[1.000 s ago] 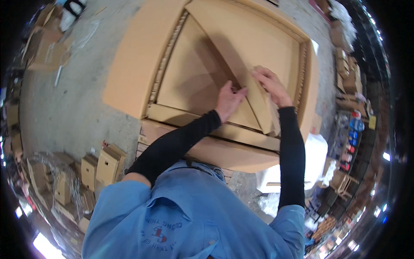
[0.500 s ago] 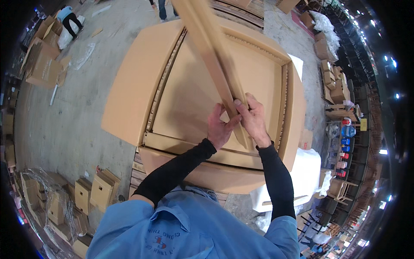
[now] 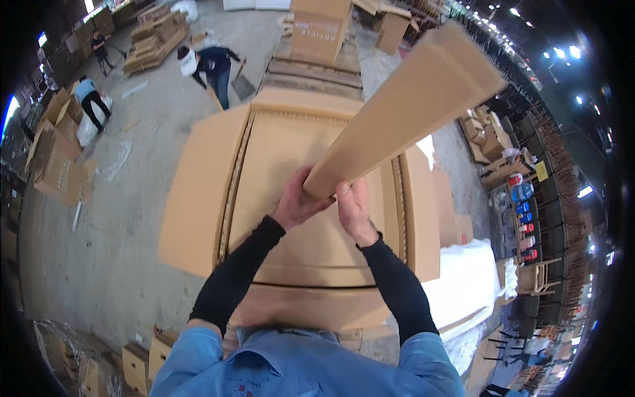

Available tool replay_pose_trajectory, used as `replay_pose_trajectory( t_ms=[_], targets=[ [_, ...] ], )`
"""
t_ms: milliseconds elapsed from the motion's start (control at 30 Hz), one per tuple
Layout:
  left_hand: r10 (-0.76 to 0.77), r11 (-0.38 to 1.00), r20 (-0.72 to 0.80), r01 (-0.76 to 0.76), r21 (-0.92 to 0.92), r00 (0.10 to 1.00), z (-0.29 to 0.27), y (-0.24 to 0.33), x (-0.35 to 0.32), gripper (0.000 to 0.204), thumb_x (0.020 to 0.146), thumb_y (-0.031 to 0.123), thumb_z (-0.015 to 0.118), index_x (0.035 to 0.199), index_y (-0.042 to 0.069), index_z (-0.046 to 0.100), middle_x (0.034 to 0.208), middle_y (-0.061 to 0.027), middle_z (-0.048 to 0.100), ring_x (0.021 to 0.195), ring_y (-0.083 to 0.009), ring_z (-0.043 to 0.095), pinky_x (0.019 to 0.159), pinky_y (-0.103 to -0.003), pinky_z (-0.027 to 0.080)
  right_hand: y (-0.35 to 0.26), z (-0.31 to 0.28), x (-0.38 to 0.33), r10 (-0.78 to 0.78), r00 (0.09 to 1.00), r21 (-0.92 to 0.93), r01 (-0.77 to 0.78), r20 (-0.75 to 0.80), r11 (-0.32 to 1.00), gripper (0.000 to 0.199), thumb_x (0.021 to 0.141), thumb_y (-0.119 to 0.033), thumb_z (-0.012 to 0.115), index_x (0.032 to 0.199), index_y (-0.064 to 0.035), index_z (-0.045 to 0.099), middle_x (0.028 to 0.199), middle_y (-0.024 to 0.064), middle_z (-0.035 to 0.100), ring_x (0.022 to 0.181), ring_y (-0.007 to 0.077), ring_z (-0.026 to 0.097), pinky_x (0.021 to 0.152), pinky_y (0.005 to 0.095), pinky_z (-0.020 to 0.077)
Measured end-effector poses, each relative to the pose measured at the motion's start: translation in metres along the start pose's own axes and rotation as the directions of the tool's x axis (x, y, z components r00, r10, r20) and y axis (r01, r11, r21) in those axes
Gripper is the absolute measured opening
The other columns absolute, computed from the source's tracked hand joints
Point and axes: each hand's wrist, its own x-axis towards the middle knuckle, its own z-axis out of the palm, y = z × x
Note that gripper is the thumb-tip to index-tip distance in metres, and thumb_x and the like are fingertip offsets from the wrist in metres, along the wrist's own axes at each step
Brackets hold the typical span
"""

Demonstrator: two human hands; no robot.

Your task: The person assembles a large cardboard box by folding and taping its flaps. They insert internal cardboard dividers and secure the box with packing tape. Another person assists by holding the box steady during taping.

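A long folded cardboard strip (image 3: 397, 119) rises from my hands over a large open carton (image 3: 192, 192), tilted up toward the far right. My left hand (image 3: 296, 204) is wrapped round the strip's lower end from the left. On the other side, my right hand (image 3: 354, 208) grips the same end, thumb along its near face. Below the strip, a flat cardboard sheet (image 3: 278, 155) lies inside the carton, and corrugated edges show along the carton's sides. The strip hides part of the carton's far right.
Beyond the carton is a wooden pallet (image 3: 311, 78) with a brown box (image 3: 321, 33) on it. A person (image 3: 218, 73) bends at the far left with a long-handled dustpan (image 3: 243, 86). A white-covered item (image 3: 463, 278) stands close on the right, near a wooden chair (image 3: 539, 276).
The cardboard strip has swung from leaning far left to leaning far right. My hands have shifted left with it, and the view has tilted up, showing more of the far floor.
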Motion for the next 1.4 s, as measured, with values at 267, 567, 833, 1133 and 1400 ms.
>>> replay_pose_trajectory(
  t_ms=[267, 567, 833, 1133, 1400],
  targets=[
    [-0.110, 0.953, -0.011, 0.102, -0.285, 0.994, -0.006, 0.016, 0.004, 0.062, 0.079, 0.015, 0.086, 0.132, -0.002, 0.057, 0.126, -0.0124, 0.067, 0.112, -0.0204, 0.067, 0.098, -0.037, 0.054, 0.015, -0.002, 0.028, 0.052, 0.999, 0.104, -0.051, -0.005, 0.993, 0.033, 0.110, -0.023, 0.048, 0.123, 0.0020, 0.065, 0.105, 0.0012, 0.063, 0.093, 0.0108, 0.055, 0.082, 0.0270, 0.0473],
    [-0.097, 0.966, -0.608, -0.073, -0.249, 0.788, -0.034, 0.043, -0.072, 0.039, 0.091, 0.007, 0.064, 0.128, -0.001, 0.059, 0.103, -0.0096, 0.066, 0.089, -0.0152, 0.065, 0.079, -0.030, 0.054, 0.010, 0.018, 0.083, 0.441, 0.893, -0.144, -0.427, 0.089, 0.893, 0.042, 0.109, -0.036, 0.053, 0.091, -0.0023, 0.070, 0.077, -0.0034, 0.061, 0.068, 0.0069, 0.049, 0.062, 0.0292, 0.0425],
    [-0.088, 0.995, -0.856, 0.004, -0.100, 0.510, -0.077, 0.064, -0.083, 0.052, 0.101, 0.033, 0.069, 0.132, -0.005, 0.051, 0.122, -0.0144, 0.060, 0.109, -0.0227, 0.059, 0.101, -0.037, 0.047, 0.114, 0.009, -0.016, 0.783, 0.591, -0.323, -0.715, 0.194, 0.620, 0.043, 0.105, -0.041, 0.059, 0.113, -0.0017, 0.075, 0.093, 0.0024, 0.071, 0.087, 0.0105, 0.061, 0.078, 0.0291, 0.0497],
    [-0.384, 0.851, -0.475, 0.103, -0.516, 0.792, 0.058, -0.033, -0.009, 0.042, 0.091, 0.005, 0.072, 0.124, 0.003, 0.045, 0.111, -0.0116, 0.052, 0.111, -0.0218, 0.054, 0.100, -0.038, 0.047, -0.035, 0.043, 0.099, 0.222, 0.888, -0.716, 0.155, 0.402, 0.681, 0.093, 0.080, -0.024, 0.084, 0.157, -0.0022, 0.036, 0.146, 0.0259, 0.054, 0.130, 0.0377, 0.057, 0.109, 0.0428, 0.0466],
    [-0.049, 0.977, 0.171, 0.013, 0.211, 0.984, 0.028, -0.003, 0.053, 0.041, 0.090, 0.024, 0.072, 0.123, 0.004, 0.060, 0.116, -0.0227, 0.063, 0.111, -0.0395, 0.062, 0.094, -0.051, 0.051, 0.029, -0.038, 0.179, 0.466, 0.846, -0.930, 0.089, 0.259, 0.356, 0.087, 0.077, -0.009, 0.074, 0.156, -0.0121, 0.039, 0.146, 0.0243, 0.054, 0.128, 0.0443, 0.057, 0.109, 0.0486, 0.0465]
  ],
)
